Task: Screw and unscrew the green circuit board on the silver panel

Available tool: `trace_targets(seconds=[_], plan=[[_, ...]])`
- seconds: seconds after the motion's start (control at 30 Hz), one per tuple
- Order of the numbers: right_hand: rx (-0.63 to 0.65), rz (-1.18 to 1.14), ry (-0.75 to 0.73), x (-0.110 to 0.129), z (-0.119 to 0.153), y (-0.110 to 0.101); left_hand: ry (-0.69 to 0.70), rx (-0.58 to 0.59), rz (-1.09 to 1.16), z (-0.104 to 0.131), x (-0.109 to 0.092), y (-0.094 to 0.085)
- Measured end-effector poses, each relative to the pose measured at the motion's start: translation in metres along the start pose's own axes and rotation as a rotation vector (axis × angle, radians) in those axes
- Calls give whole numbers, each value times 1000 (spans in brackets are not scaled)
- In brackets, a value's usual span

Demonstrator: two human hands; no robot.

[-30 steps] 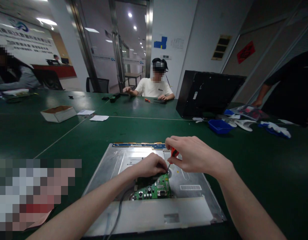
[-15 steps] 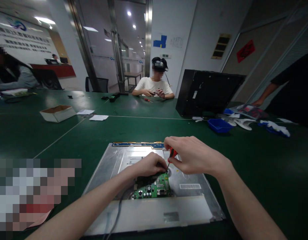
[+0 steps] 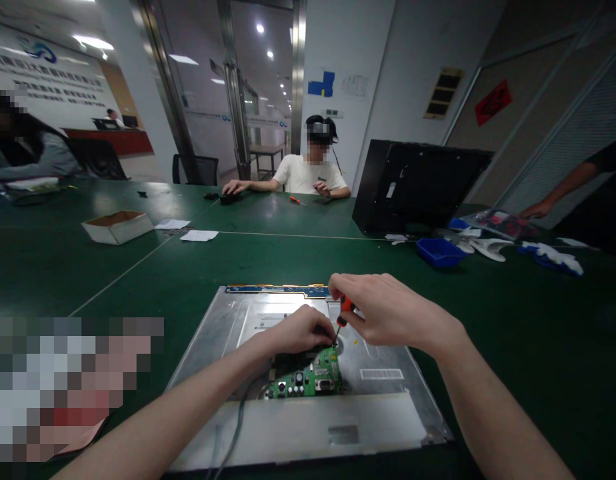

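Little has moved at your work since a second ago: your right hand (image 3: 388, 312) has shifted only slightly over the same spot, which suggests you are still working that one point, while the seated person across from you has stretched an arm out to a black object on the far tabletop, and the person at the right has drawn back so only a forearm shows.

Your screwdriver (image 3: 342, 317) is pinched in your right-hand fingers, red handle up, tip down at the top corner of the green board (image 3: 308, 381). Your left hand (image 3: 298, 331) rests curled on the board's upper edge just beside the tip; you cannot tell whether those fingers hold anything.

The board lies on the metal panel (image 3: 288, 427), near its middle, a dark cable (image 3: 235, 427) running off toward you. The panel sits at the near edge of the green tabletop (image 3: 513, 320).

Farther out, a blue tray (image 3: 437, 252) and gloves (image 3: 551, 257) lie toward the right edge beside a black casing (image 3: 418, 187), and a cardboard box (image 3: 117, 227) sits toward the left.
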State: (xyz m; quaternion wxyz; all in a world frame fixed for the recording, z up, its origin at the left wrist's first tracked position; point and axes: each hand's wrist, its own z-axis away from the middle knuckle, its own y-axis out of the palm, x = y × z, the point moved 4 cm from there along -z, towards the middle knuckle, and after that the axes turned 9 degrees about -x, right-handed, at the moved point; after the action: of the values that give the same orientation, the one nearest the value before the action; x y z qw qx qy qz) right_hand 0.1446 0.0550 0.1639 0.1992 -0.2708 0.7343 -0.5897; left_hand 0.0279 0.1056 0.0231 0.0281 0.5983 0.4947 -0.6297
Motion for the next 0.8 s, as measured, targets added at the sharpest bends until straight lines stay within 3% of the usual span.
trace_targets(seconds=[0.23, 0.8], plan=[[-20, 113, 27, 1, -5, 2, 8, 0, -9, 0, 1, 1], [12, 36, 34, 0, -2, -2, 14, -5, -21, 0, 1, 0]])
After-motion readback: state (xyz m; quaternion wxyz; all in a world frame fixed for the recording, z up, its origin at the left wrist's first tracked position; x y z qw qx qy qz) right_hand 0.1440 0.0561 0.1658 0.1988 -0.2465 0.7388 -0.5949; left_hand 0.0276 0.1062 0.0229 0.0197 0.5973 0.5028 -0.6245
